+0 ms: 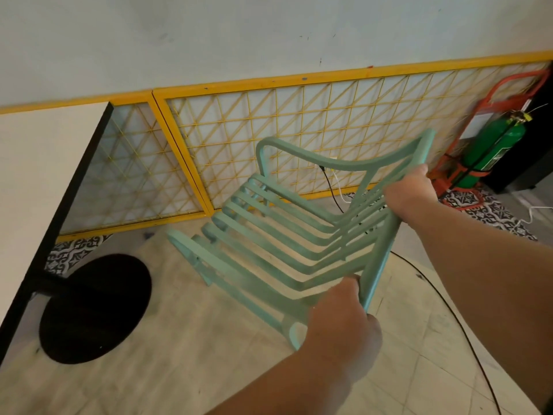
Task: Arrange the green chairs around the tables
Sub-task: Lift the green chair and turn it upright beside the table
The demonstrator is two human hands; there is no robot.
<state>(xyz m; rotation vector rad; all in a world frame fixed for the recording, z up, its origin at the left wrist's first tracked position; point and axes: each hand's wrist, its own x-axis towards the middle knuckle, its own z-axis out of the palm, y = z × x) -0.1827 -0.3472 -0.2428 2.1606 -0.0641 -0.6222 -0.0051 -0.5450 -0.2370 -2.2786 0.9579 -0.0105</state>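
A pale green slatted chair (278, 235) with curved armrests is tilted in the middle of the view, its seat facing away from me toward the wall. My left hand (341, 327) grips the near end of its backrest frame. My right hand (411, 194) grips the far end of the same frame, beside the armrest. At the left stands a white table (39, 175) with a black edge. Its round black base (95, 308) rests on the floor just left of the chair's front legs.
A yellow lattice panel (299, 124) runs along the white wall behind the chair. A green cylinder (493, 151) in a red trolley stands at the right. A black cable (443, 298) crosses the tiled floor at my right, and a plug hangs on the wall.
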